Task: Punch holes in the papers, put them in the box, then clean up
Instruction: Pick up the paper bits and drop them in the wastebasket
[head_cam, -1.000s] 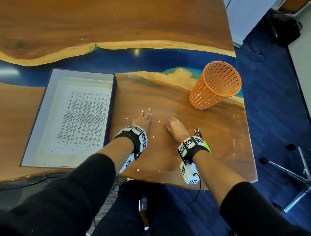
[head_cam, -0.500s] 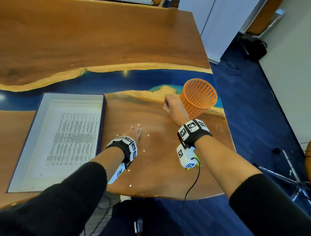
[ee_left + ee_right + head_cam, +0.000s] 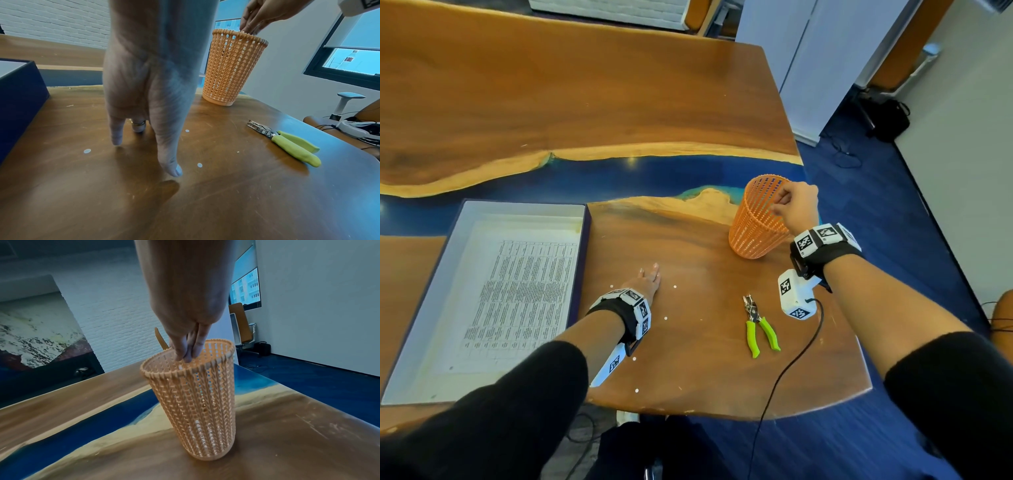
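My right hand (image 3: 787, 205) hovers over the mouth of the orange mesh basket (image 3: 753, 233), its fingertips (image 3: 188, 357) bunched together and pointing down just inside the rim; whether anything is pinched between them is hidden. My left hand (image 3: 645, 279) lies flat on the wooden table, fingers straight, holding nothing. Several white paper dots (image 3: 674, 286) are scattered around it. The green-handled hole punch (image 3: 758, 325) lies on the table below my right wrist. At the left, the open box (image 3: 524, 205) holds the printed papers (image 3: 517, 294).
The basket (image 3: 232, 68) stands near the table's right edge, by the blue resin strip (image 3: 654, 171). A black cable (image 3: 791, 363) trails from my right wrist over the front edge. Blue carpet and office chairs lie beyond the table to the right.
My right hand rose from the table in front of me and travelled right to the basket's mouth. My left hand stayed flat. The hole punch, covered before, now shows.
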{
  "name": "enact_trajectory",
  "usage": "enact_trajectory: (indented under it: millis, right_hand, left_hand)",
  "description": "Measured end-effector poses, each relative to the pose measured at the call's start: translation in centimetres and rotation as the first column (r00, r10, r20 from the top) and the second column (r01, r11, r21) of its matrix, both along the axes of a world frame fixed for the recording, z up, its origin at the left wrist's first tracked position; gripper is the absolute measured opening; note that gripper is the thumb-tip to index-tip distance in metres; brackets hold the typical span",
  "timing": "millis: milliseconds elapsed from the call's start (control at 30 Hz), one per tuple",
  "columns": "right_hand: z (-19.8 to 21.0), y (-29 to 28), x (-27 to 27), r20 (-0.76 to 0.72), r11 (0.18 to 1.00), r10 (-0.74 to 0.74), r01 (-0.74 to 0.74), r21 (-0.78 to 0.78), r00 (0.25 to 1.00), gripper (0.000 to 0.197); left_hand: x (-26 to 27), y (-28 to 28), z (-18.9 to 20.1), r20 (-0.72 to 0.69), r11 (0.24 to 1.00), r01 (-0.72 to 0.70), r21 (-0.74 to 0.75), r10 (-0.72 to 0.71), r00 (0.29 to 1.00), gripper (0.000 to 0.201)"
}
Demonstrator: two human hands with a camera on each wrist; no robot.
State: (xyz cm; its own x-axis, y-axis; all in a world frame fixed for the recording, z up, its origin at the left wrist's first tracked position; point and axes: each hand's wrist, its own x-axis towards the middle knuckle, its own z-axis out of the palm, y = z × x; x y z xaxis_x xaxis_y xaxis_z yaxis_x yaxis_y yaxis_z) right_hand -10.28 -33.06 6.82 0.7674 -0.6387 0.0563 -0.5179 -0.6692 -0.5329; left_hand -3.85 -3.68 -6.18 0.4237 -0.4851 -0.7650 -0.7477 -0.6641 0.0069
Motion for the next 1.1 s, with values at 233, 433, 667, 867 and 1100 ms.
enact_trajectory:
  millis: [233,433,667,867,1100]
  right_hand:
    - [0.1,0.1,-0.1,0.041,0.999,-0.032,0.032,-0.018,0.999,0.012]
    - [0.2,5.7,1.2,0.206,0.958,0.243,-0.202,-0.203,0.948,0.015]
    - [-8.1,14.8,1.2,-0.017,0.888,0.459,-0.459,-0.007,0.888,0.012]
    - [-13.8,17.3,-0.9,-0.312,0.918,0.396,-0.373,0.131,0.864,0.016]
    - [-15.0,17.4,-0.8,-0.355,0.93,0.368,-0.341,0.14,0.859,0.018]
  left_hand:
    - [0.2,0.0,-0.4,0.009,1.0,0.009,-0.016,-0.009,1.0,0.096]
    - [-0.1,0.6,-0.8,0.046,0.998,-0.004,-0.07,0.007,0.999,0.088]
    - [-0.6,0.8,-0.6,0.076,0.992,-0.049,-0.119,0.059,0.995,0.088]
    - [-1.3,0.9,-0.7,0.099,0.983,-0.1,-0.157,0.116,0.988,0.075]
    - [-1.8,1.1,-0.7,0.071,0.969,-0.143,-0.2,0.16,0.985,0.078]
